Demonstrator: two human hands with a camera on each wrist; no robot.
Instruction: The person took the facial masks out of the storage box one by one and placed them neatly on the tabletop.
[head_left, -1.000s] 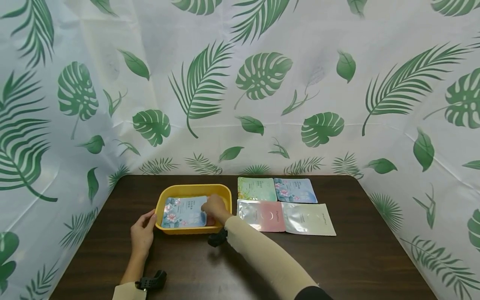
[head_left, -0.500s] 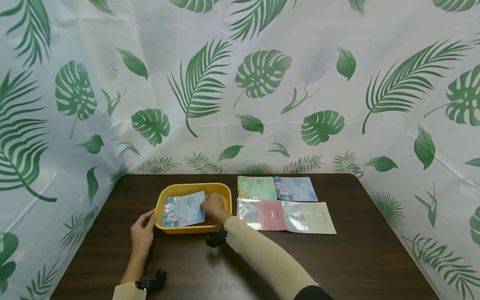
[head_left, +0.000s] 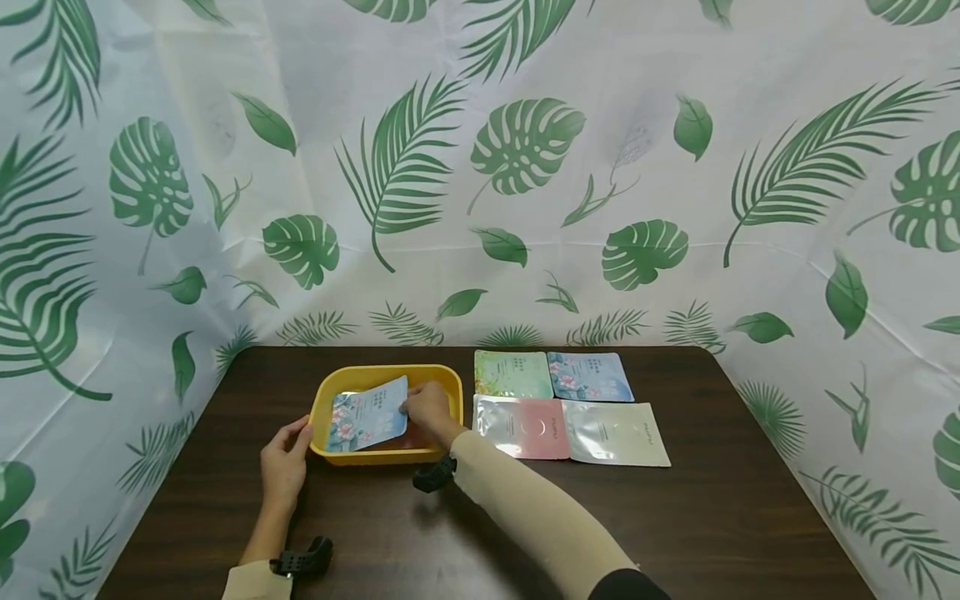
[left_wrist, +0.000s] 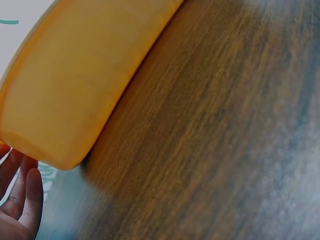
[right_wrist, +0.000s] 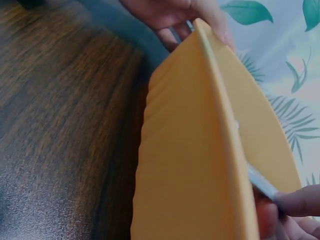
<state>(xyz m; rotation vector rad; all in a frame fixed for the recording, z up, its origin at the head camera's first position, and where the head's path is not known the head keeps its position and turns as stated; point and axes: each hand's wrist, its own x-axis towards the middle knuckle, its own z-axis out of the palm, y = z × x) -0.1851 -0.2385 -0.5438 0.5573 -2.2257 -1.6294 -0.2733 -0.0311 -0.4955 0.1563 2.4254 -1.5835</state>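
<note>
A yellow plastic basket stands at the left of the dark wooden table. My left hand grips its left end by the rim, as the right wrist view also shows. Over the basket, my right hand pinches the right edge of a blue floral face mask packet. That edge is lifted, while the packet's left part stays low inside the basket. Something reddish lies beneath it, mostly hidden. In the right wrist view, the thumb presses on the packet's edge.
Right of the basket lie a green packet, another blue floral packet, a pink-and-silver packet and a pale cream one, in two rows. A leaf-patterned curtain hangs behind the table.
The blue packet's right side has risen and tilted up, uncovering more of the reddish thing under it. My left hand has stayed on the basket's rim.
</note>
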